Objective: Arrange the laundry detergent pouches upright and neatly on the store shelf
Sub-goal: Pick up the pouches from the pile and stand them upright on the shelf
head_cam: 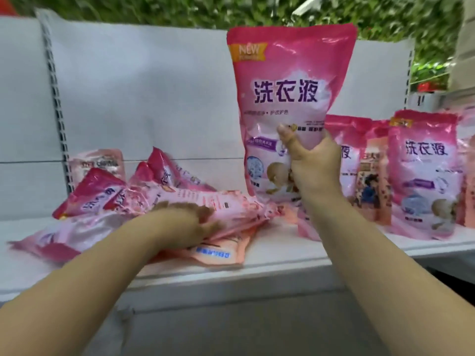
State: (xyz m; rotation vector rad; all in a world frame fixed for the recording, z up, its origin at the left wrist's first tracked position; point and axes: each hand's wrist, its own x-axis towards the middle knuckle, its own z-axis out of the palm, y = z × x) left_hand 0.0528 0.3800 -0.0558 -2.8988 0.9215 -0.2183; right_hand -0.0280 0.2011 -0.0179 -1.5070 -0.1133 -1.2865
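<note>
My right hand [312, 167] grips a pink detergent pouch [288, 86] by its lower part and holds it upright above the white shelf [282, 260], in the middle. My left hand [189, 224] reaches onto a jumbled pile of pink pouches [144, 201] lying flat at the shelf's left; its fingers are blurred and curl over the top pouch. At the right, several pouches [421, 176] stand upright in a row, partly behind my right wrist.
The white back panel [144, 93] with slotted uprights closes off the rear of the shelf. Green foliage [257, 11] shows above it. The shelf's front edge runs across just below my forearms.
</note>
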